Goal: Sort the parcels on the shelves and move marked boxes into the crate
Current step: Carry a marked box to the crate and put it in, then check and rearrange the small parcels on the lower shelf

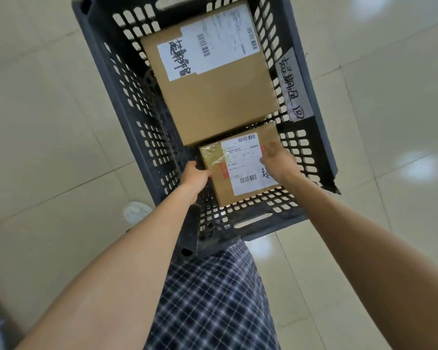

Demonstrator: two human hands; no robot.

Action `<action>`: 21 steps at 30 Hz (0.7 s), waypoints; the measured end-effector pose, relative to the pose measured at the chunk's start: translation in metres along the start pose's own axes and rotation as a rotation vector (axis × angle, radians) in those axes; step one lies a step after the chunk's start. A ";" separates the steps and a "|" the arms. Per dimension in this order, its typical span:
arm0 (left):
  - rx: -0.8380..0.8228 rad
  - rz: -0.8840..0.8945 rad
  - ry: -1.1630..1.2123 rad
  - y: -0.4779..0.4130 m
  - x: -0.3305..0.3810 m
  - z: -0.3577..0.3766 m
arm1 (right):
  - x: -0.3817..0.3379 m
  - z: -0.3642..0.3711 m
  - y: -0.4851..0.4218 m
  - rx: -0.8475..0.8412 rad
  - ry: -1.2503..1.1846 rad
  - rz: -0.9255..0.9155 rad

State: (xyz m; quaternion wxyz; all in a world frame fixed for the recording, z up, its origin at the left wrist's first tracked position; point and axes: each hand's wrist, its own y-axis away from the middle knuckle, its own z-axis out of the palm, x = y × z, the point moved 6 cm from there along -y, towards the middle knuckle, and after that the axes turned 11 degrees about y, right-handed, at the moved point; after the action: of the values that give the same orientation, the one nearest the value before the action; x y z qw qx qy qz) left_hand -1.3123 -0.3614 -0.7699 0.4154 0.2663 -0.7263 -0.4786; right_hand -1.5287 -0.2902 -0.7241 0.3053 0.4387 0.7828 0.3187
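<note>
Both hands (196, 179) (278, 164) gripping small box (238, 170), inside crate (127, 102), beside larger box (212, 82)

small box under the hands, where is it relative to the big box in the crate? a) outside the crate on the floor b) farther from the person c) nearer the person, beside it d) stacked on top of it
c: the small box, gripped by the left hand and right hand, sits inside the crate at its near end, next to the big box.

Matt cardboard boxes (212, 97), perforated dark plastic crate (127, 97), glossy floor tiles (36, 97)
</note>
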 end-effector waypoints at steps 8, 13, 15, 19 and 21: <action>-0.173 0.543 -0.582 0.072 0.080 -0.027 | -0.085 -0.031 0.072 0.093 0.671 -0.266; -0.031 0.855 -0.898 0.131 0.160 -0.101 | -0.177 -0.071 0.133 0.267 0.892 -0.425; 0.062 0.888 -0.972 0.153 0.190 -0.152 | -0.225 -0.091 0.157 0.305 0.896 -0.456; 0.268 0.842 -1.091 0.202 0.236 -0.282 | -0.339 -0.122 0.215 0.390 0.916 -0.532; 0.392 0.814 -1.065 0.230 0.249 -0.359 | -0.406 -0.127 0.252 0.446 0.943 -0.604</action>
State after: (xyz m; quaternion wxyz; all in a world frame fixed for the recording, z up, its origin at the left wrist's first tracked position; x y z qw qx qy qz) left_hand -1.1298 -0.6348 -0.4015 0.0933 -0.2281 -0.9461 -0.2104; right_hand -1.3269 -0.5737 -0.3728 -0.0970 0.0617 0.9717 0.2064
